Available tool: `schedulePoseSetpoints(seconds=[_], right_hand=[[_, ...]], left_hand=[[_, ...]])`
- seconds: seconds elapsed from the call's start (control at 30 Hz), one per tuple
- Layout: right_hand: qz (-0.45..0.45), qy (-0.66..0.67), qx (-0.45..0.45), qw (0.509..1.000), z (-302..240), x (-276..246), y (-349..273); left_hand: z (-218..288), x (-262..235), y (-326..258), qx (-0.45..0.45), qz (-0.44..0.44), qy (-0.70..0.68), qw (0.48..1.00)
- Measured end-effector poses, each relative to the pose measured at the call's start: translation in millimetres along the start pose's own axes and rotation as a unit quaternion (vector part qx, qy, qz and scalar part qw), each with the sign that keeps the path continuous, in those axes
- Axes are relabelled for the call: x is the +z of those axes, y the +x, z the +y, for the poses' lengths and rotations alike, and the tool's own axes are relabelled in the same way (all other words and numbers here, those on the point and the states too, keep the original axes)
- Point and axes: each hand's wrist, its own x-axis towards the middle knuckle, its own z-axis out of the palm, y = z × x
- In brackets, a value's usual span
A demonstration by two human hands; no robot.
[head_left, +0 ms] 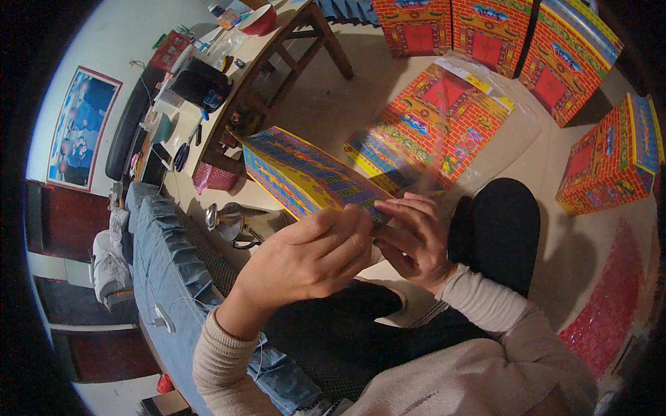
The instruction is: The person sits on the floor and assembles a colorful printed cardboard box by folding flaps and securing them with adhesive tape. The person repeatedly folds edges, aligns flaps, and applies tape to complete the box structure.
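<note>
A folded, brightly printed cardboard piece [305, 170] in blue, yellow and red stands tilted in front of me. At its near corner my left hand [312, 249] is closed, fingertips pinched together against the edge. Facing it, my right hand [415, 239] has its fingers bent and its thumb beneath, gripping the same corner. The fingertips of both hands almost meet there, and they hide the exact spot they hold. Just beyond lies a flat stack of matching brick-patterned printed cardboard [451, 104], partly under clear plastic wrapping [517, 132].
Several assembled brick-patterned boxes [489, 35] stand at the far right, and another box [607, 159] nearer. A wooden table [274, 52] with clutter and a red bowl [259, 21] is at far left. A metal kettle [225, 218] stands left of my legs. Red sheeting [607, 312] lies right.
</note>
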Motion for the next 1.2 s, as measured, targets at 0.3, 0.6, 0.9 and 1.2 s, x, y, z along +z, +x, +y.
schedulePoseSetpoints(seconds=[0.3, 0.6, 0.9, 1.2], right_hand=[[-0.007, 0.006, -0.051, 0.999, 10.2, -4.8, 5.1], [-0.007, 0.045, -0.012, 0.999, 14.6, -8.7, 22.6], [0.005, -0.047, -0.06, 0.997, 16.5, -17.5, 30.6], [0.04, -0.045, -0.077, 0.995, 21.9, -11.9, 25.9]], left_hand=[[0.8, 0.2, 1.7, -0.024, 0.013, -0.004, 1.0], [3.2, 0.7, 1.9, -0.03, 0.013, -0.001, 0.999], [2.5, 3.9, -0.4, -0.069, 0.007, -0.07, 0.995], [1.5, 28.2, 0.7, -0.231, 0.134, -0.177, 0.947]])
